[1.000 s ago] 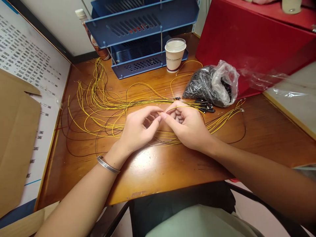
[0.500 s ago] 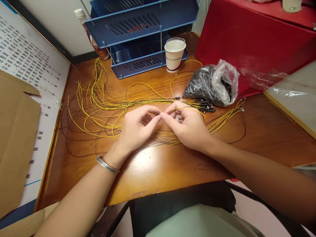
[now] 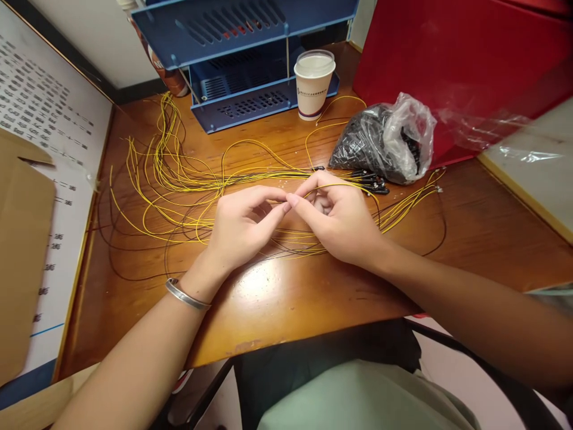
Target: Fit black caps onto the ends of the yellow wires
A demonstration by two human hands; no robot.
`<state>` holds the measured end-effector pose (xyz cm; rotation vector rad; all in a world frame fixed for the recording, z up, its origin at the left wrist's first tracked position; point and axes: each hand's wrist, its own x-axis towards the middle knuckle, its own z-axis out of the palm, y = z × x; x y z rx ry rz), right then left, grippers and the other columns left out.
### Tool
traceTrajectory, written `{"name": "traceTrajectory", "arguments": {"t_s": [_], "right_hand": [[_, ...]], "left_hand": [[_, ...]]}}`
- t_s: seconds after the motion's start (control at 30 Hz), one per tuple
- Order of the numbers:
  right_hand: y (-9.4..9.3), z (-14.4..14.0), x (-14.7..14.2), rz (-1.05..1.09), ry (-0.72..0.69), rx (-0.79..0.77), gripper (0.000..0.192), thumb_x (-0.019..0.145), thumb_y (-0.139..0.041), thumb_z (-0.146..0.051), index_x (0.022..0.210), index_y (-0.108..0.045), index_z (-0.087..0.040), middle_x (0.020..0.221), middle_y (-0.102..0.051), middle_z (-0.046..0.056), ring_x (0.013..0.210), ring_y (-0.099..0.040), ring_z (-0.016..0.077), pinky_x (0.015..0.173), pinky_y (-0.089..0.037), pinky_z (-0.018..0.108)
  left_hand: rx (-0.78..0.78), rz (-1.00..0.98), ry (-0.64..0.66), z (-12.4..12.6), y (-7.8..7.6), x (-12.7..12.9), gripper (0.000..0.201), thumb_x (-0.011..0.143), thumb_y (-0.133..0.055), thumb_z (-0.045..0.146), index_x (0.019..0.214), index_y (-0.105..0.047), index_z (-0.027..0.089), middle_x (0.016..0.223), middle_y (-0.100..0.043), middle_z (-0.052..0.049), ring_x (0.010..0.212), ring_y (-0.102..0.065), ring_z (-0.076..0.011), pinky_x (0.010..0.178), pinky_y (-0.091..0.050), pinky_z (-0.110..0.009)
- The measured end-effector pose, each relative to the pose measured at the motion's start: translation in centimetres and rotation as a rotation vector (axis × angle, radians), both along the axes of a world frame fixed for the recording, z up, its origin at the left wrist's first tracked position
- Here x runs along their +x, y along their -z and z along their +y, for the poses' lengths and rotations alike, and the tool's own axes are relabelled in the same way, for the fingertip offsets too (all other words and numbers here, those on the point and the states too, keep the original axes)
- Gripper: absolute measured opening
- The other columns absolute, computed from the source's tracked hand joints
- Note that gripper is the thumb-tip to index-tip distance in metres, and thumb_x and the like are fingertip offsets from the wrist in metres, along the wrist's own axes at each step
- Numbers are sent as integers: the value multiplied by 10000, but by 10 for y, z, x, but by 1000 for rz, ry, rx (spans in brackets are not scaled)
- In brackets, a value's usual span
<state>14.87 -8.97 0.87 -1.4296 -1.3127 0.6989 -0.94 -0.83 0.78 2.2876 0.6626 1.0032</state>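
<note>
My left hand (image 3: 244, 224) and my right hand (image 3: 342, 218) meet fingertip to fingertip over the wooden table (image 3: 268, 310). Between my right thumb and forefinger runs a thin yellow wire (image 3: 342, 184), curving back over that hand. The left thumb and forefinger are pinched at the same spot; whatever lies between those tips is too small to make out. Beneath and behind both hands stretches a loose bundle of yellow and dark wires (image 3: 179, 173). Several black tube-like ends (image 3: 376, 185) lie past my right hand, with more yellow wires (image 3: 405, 206) beside it.
A plastic bag of black pieces (image 3: 373, 143) rests behind the right hand, against a red box (image 3: 447, 77). Farther back stand a paper cup (image 3: 314, 86), a blue file rack (image 3: 250, 107) and a bottle (image 3: 172, 77). Cardboard (image 3: 27, 257) leans at the left.
The view has shifted slightly, so the table items sit a little higher and more to the left. Both hands keep their fingertips together, with hardly any change in pose.
</note>
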Motion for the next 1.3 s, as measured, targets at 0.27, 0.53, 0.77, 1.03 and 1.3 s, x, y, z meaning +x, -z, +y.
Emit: {"name": "traceTrajectory", "arguments": {"t_s": [0.27,0.53,0.77,1.03,1.3], "right_hand": [[-3,-2,1,-59,15,-16,182,932,-660,-349,857,-609,-191,703,-547,-13,610,-481,91,561,-369,246],[-3,-2,3,-66,-41,3,273,936,-673,-370,759,-621,-169,683,-582,-7,591,-479,80,566,-356,254],[4,3,5,-40,-5,-3,205,936,-654,-333,797,-642,-182,715,-598,-10,599,-482,79,561,-373,237],[5,5,5,19,52,-19,156,902,-670,-317,844,-629,-177,757,-659,8,619,-548,94,564,-406,246],[6,6,6,2,43,-6,194,908,-667,-320,801,-640,-161,701,-645,-7,618,-533,83,597,-408,241]], "left_hand": [[-95,71,-36,-3,-1,0,149,914,-676,335,936,-767,219,885,-776,0,729,-695,-114,669,-556,-230],[-103,120,28,-1,2,0,114,904,-667,268,915,-764,209,841,-765,15,682,-671,-104,662,-526,-231],[-101,113,28,1,1,1,124,899,-667,268,905,-774,204,822,-775,13,613,-633,-89,626,-515,-221],[-102,53,-14,0,0,1,133,902,-678,272,905,-781,187,860,-788,-8,670,-663,-90,649,-525,-196],[-118,44,-8,0,0,1,122,889,-693,260,896,-782,177,863,-794,-18,683,-681,-96,654,-543,-191]]}}
